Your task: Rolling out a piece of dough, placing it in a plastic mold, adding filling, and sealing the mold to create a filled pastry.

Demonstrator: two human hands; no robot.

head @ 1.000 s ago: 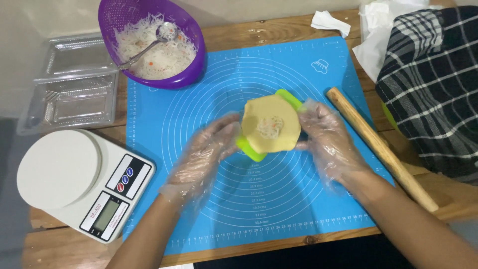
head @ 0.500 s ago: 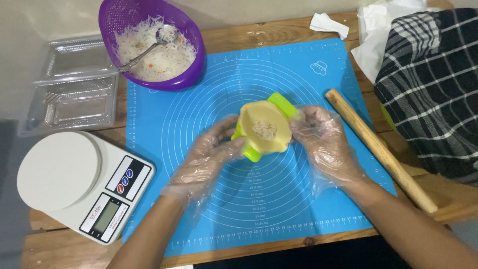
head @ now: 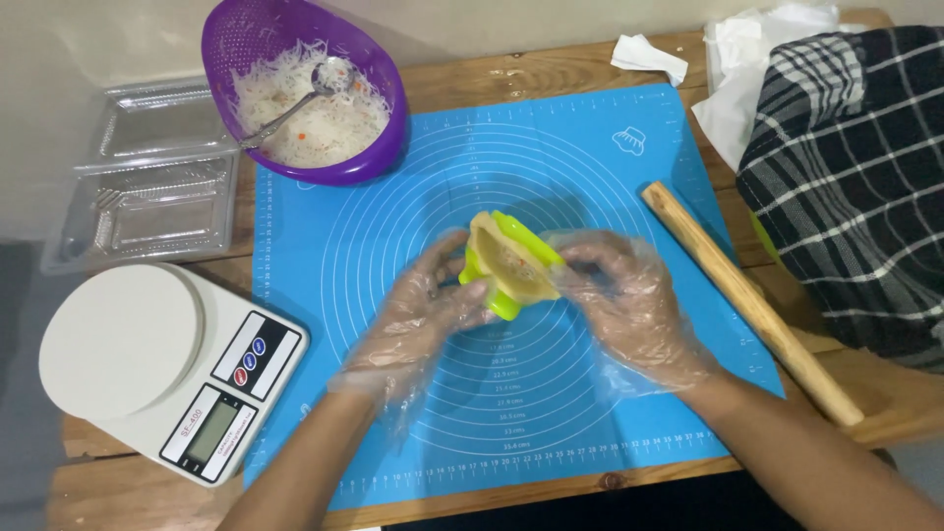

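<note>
Two gloved hands have folded the green dumpling press point(head: 500, 295) from flat to nearly shut over the blue mat point(head: 610, 187) — the dough round point(head: 511, 261) is now doubled over, so sealing looks under way. The left hand point(head: 418, 315) cups one half, fingers curled; the right hand point(head: 629, 305) grips the other — both forearms angle inward.

Blue baking mat point(head: 551, 413): landmark, centre of wooden table point(head: 118, 487).
Purple bowl point(head: 379, 147) with shredded filling and spoon point(head: 295, 103): mat's far-left corner.
Clear plastic trays point(head: 147, 187): left of mat.
White kitchen scale point(head: 162, 369): near-left.
Wooden rolling pin point(head: 747, 300): right edge.
Checked cloth point(head: 851, 187): right, beyond the pin.
</note>
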